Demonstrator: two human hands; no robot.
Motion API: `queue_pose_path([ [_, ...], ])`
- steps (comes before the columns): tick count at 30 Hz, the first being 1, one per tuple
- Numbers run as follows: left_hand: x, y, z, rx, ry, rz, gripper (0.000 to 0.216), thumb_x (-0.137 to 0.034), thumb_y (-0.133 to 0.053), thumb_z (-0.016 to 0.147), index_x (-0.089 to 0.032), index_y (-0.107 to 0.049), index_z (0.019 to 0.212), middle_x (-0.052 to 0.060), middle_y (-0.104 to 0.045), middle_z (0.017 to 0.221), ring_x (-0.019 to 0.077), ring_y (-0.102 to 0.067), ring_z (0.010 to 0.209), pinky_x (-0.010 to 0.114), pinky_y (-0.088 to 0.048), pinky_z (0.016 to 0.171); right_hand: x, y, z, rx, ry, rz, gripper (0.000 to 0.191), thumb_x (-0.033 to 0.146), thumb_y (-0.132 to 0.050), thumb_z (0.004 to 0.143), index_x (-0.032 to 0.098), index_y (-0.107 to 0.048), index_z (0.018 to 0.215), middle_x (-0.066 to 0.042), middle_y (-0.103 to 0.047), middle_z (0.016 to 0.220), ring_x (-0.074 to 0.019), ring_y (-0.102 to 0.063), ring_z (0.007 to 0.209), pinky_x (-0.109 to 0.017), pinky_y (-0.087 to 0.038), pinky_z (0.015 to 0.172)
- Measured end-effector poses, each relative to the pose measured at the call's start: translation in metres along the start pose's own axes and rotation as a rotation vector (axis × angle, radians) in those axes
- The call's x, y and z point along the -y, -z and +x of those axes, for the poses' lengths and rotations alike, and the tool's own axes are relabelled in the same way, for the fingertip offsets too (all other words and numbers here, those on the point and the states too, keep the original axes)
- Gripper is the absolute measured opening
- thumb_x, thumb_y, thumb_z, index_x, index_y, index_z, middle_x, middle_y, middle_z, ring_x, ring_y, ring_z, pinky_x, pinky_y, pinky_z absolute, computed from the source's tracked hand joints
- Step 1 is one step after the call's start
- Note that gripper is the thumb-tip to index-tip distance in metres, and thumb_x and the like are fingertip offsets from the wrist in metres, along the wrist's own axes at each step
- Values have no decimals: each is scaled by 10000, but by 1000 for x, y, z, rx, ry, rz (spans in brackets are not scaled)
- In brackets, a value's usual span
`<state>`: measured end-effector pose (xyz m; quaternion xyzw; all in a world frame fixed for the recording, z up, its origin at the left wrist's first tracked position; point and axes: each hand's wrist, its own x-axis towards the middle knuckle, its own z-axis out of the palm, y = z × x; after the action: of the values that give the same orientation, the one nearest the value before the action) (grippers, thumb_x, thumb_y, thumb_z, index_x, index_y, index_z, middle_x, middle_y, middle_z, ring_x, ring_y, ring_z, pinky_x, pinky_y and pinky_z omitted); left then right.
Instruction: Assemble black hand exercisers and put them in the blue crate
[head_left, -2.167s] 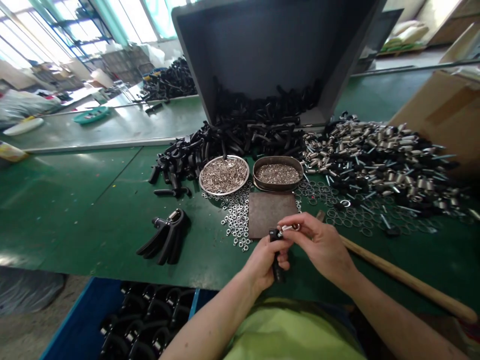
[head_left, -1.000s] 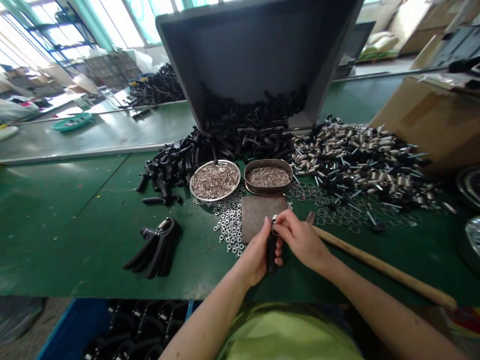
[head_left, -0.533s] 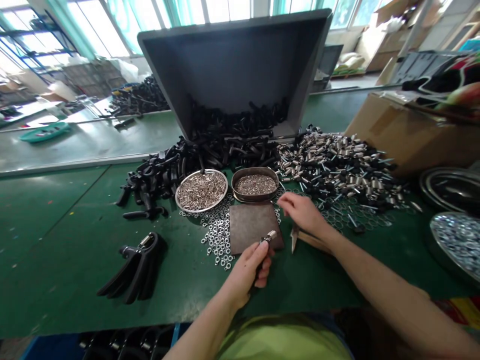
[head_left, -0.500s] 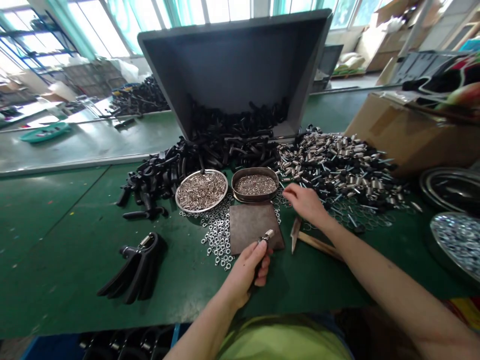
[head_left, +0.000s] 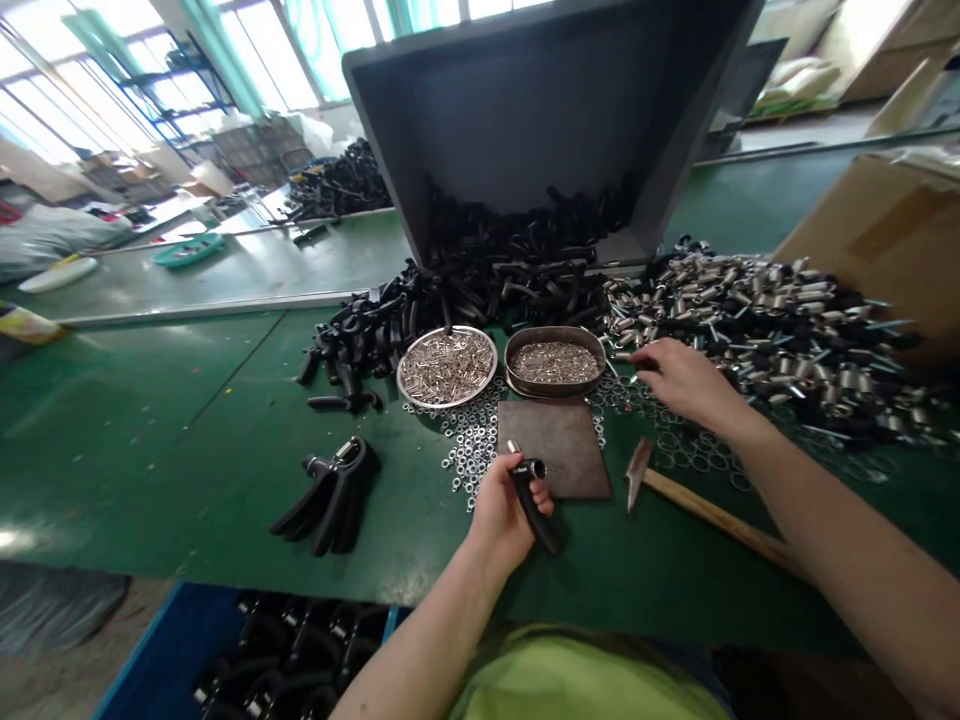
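My left hand (head_left: 508, 508) is closed around a black handle (head_left: 538, 515) with an open round socket at its top and a metal piece beside it. The handle is tilted over the near edge of a dark flat plate (head_left: 555, 445). My right hand (head_left: 682, 380) reaches to the near-left edge of a pile of springs and black screw parts (head_left: 757, 310), its fingers pinched together; what is between them is too small to make out. Thin wire rings (head_left: 694, 450) lie below that hand. A hammer (head_left: 720, 512) with a wooden handle rests under my right forearm.
A round dish of metal pins (head_left: 448, 368) and an oval tin of small metal parts (head_left: 556, 362) stand behind the plate. Small ring pieces (head_left: 472, 450) lie left of it. Black hand grips (head_left: 330, 500) lie farther left. A grey crate (head_left: 540, 110) tips toward me, black handles (head_left: 375, 330) before it.
My right hand has moved right, from beside the oval tin to the edge of the spring pile. My left hand has turned the handle, so its socket now faces right. The view has shifted left.
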<state>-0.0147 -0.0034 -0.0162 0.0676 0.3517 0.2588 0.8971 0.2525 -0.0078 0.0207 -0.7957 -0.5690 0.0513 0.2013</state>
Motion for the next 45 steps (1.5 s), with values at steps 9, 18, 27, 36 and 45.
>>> queue_pose_path([
  [9, 10, -13, 0, 43, -117, 10, 184, -264, -490, 763, -147, -515, 623, -6, -434, 474, 92, -380, 452, 207, -337, 482, 94, -20, -105, 15, 334, 496, 180, 223, -485, 852, 229, -632, 956, -74, -656, 1002, -213, -618, 945, -348, -497, 823],
  [18, 15, -12, -8, -23, -399, 175, 177, -302, -623, 678, -154, -533, 713, -34, -506, 620, 74, -436, 524, 211, -357, 530, 109, -35, -105, 126, 107, 390, 365, 452, -358, 918, 219, -606, 788, -62, -671, 743, -207, -633, 696, -311, -462, 626],
  [27, 9, -3, -10, -27, -609, 447, 136, -295, -576, 749, -173, -516, 746, -40, -476, 671, 88, -419, 594, 207, -353, 574, 106, -38, -107, 260, 39, 686, 281, 431, -410, 895, 228, -523, 1054, -9, -635, 675, -174, -602, 579, -308, -480, 573],
  [36, 4, -5, -21, -363, -983, 832, 395, -325, -745, 673, -224, -509, 973, 20, -549, 930, 178, -519, 890, 274, -367, 812, 129, -59, -106, 396, -453, 1563, 288, 491, -549, 793, 227, -443, 841, 46, -496, 591, -112, -490, 462, -233, -405, 406],
  [45, -22, 21, -2, -306, -793, 1314, 514, -396, -805, 561, -240, -565, 988, 44, -564, 865, 254, -524, 863, 351, -355, 835, 112, -60, -29, 453, 46, 553, 281, 380, -460, 872, 199, -538, 671, -4, -609, 572, -144, -555, 512, -262, -393, 500],
])
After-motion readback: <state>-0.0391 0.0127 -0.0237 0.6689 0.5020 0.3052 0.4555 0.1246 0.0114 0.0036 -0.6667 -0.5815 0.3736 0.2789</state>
